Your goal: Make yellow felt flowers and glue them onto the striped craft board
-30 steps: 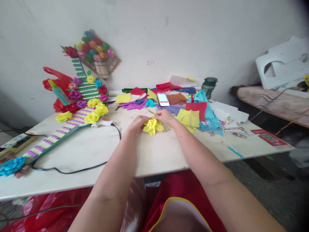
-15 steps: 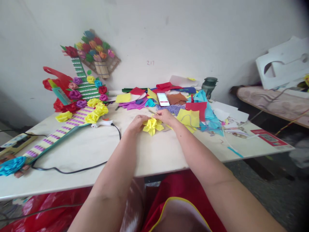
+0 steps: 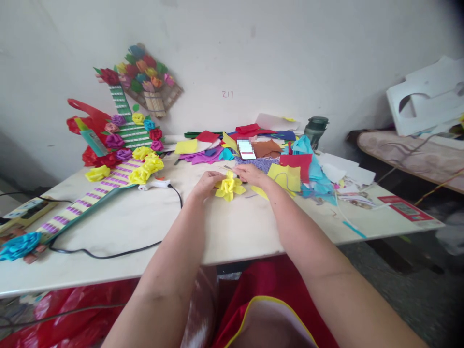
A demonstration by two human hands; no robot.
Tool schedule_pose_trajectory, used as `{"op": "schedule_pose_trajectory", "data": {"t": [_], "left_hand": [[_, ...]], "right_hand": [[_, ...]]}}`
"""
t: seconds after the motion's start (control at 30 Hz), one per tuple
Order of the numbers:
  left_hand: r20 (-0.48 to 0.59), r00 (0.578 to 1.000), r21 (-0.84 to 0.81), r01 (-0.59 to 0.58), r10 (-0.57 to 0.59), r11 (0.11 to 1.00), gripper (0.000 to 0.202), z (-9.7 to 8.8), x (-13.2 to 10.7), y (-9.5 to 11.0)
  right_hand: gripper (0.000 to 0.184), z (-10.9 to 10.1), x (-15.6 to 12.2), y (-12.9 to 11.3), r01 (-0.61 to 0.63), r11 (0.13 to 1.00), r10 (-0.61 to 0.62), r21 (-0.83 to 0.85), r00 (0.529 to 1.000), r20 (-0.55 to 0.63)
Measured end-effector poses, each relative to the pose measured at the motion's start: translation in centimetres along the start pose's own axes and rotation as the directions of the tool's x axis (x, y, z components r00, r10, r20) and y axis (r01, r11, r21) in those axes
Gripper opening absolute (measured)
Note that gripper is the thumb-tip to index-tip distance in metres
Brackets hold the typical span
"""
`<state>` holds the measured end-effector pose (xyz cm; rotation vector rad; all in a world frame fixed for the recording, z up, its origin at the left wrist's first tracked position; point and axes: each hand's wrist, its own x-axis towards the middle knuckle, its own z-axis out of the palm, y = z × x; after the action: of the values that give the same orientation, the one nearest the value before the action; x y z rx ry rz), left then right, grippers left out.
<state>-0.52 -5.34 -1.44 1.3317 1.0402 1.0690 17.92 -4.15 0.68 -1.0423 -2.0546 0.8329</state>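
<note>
At the middle of the table, my left hand (image 3: 210,182) pinches the left side of a yellow paper flower (image 3: 229,186). The flower's pointed petals spread around a folded, upright centre. My right hand (image 3: 251,174) is closed around a thin, slender tool (image 3: 227,167), perhaps tweezers; its exact kind is too small to make out. Its tip points left, just above the back of the flower. Fingertips of both hands are partly hidden behind the petals and knuckles. Just right of my right hand lie yellow paper sheets (image 3: 284,177).
A decorated guitar-shaped craft (image 3: 97,186) with paper roses stands at the left. Near it lie a white glue gun (image 3: 155,184) and its black cord (image 3: 108,254). Coloured papers (image 3: 203,153), a phone (image 3: 246,149) and a dark bottle (image 3: 314,131) line the back.
My right hand has tilted the thin tool flatter and lower over the flower. My left hand keeps its pinch on the flower. The whole view has shifted slightly.
</note>
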Motion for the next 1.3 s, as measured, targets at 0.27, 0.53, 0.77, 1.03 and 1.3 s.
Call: {"op": "schedule_pose_trajectory", "data": {"t": [0.27,0.53,0.77,1.03,1.3], "left_hand": [[0.047,0.998,0.042,-0.042,0.04,0.998,0.017,0.02,-0.29,0.28],[0.038,0.999,0.027,-0.029,0.028,0.999,0.016,0.05,-0.43,0.36],[0.098,0.991,-0.141,0.1,-0.087,0.985,0.021,0.57,-0.5,0.16],[0.09,0.995,-0.157,0.05,-0.036,0.986,0.018,0.67,-0.56,0.45],[0.106,0.993,-0.129,0.065,-0.051,0.989,0.022,0.34,-0.67,0.54]], "right_hand": [[0.048,-0.36,-0.14,0.39,-0.085,0.985,0.066,0.151,0.99,0.125],[0.045,-0.66,-0.3,0.23,-0.102,0.984,0.085,0.144,0.989,0.121],[0.041,-0.6,-0.42,-0.12,-0.133,0.973,0.113,0.187,0.987,0.115],[0.043,-0.55,-0.46,-0.28,-0.143,0.971,0.122,0.19,0.985,0.119],[0.043,-0.82,-0.55,-0.22,-0.077,0.991,0.06,0.11,0.986,0.153]]}}
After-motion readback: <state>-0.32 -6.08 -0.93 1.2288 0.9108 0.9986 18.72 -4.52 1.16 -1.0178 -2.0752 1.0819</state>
